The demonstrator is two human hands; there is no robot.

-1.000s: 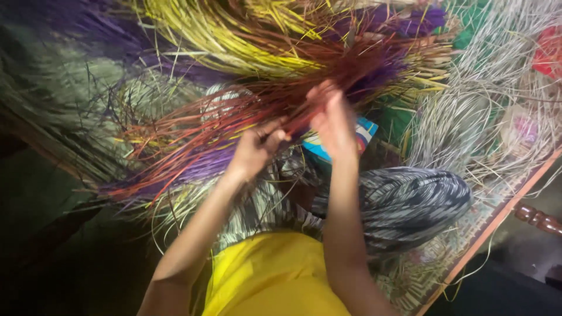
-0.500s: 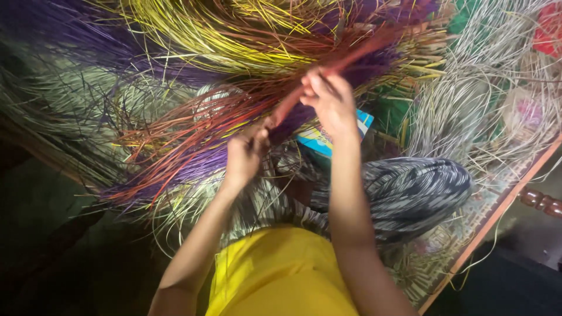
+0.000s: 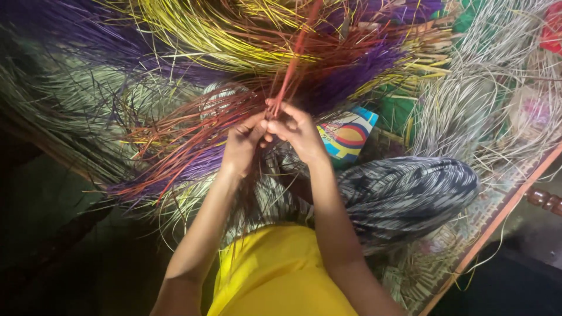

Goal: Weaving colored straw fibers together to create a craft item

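Red strips (image 3: 291, 70) sit pinched in both hands, left (image 3: 241, 146) and right (image 3: 300, 131), seemingly best kept taut above the purple bundle (image 3: 351, 70).

Left hand (image 3: 242, 143), right hand (image 3: 297, 130): touching, pinched.

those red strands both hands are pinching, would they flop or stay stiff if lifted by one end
Probably springy rather than limp: the red strands rise nearly straight from where the left hand and right hand pinch them. They look thin, so likely light. The loose ones lying nearby fan apart, so a lifted bunch would probably splay unless gripped tightly.
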